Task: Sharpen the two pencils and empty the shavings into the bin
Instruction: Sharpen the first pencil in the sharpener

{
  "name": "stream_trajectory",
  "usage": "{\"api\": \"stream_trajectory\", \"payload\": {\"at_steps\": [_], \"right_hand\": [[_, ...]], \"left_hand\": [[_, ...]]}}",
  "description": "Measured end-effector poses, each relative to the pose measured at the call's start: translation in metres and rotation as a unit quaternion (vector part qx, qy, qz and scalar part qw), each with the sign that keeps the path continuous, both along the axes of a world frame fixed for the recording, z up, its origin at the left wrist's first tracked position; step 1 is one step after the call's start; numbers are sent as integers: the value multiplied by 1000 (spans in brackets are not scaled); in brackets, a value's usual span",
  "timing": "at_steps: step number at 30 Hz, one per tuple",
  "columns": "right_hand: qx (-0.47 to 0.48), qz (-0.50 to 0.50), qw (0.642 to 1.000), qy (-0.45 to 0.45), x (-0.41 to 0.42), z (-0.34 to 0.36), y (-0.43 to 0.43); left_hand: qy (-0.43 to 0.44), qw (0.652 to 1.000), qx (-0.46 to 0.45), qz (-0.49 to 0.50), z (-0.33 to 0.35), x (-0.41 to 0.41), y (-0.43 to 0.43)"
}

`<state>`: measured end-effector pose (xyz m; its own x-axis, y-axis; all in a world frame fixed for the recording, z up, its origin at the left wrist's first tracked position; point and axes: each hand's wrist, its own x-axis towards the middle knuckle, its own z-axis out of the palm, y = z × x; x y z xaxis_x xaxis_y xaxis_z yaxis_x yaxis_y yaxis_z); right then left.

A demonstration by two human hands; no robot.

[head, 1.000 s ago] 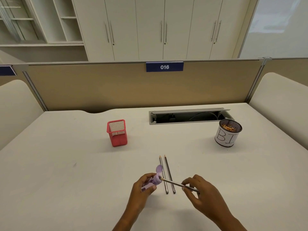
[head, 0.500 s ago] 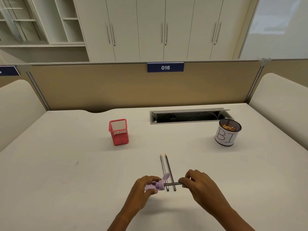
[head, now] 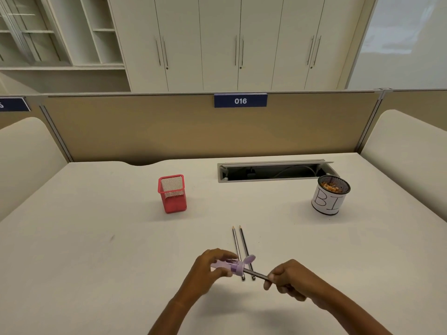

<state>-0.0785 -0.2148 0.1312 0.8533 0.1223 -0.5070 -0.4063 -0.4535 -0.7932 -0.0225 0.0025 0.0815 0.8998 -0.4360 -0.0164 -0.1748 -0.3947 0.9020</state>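
Careful: your left hand (head: 208, 269) pinches the lilac sharpener (head: 229, 265), your right hand (head: 287, 279) pinches the inserted pencil (head: 256, 274); twisting off-axis could snap its lead.

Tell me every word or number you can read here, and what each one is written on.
"016": white digits on the blue sign at the top of the desk divider.
"BI": handwritten on the white label of the mesh bin; any further letters curve out of sight.
"6": on a second blue sign at the left edge, cut off by the frame.
No other text is readable.
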Motion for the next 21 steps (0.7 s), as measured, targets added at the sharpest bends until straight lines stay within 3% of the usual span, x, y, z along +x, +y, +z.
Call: {"api": "stream_trajectory", "payload": {"at_steps": [4,8,9,11,13,15,16,19,21], "right_hand": [[18,-24,999,-45,-5,-5,10],[-65,-18,982,-175,-6,-23,16],[-124,-13,966,-224,-7,-28,18],[-291,1,885,-365,-7,-42,17],[-356,11,821,-446,-8,-47,19],[-381,14,788,-484,-7,-50,24],[-385,18,792,-473,-8,-48,28],[-306,-30,896,-321,-11,-30,41],[-74,-94,983,-139,-4,-18,39]], "left_hand": [[63,972,-194,115,11,0,-2],[188,872,-404,204,14,0,-12],[221,841,-443,218,14,0,-14],[275,789,-497,232,15,-2,-20],[315,758,-519,236,16,-5,-26],[338,745,-525,236,20,-7,-32],[343,741,-526,236,22,-7,-35],[344,749,-515,236,26,-5,-37],[347,756,-506,229,29,-5,-36]]}}
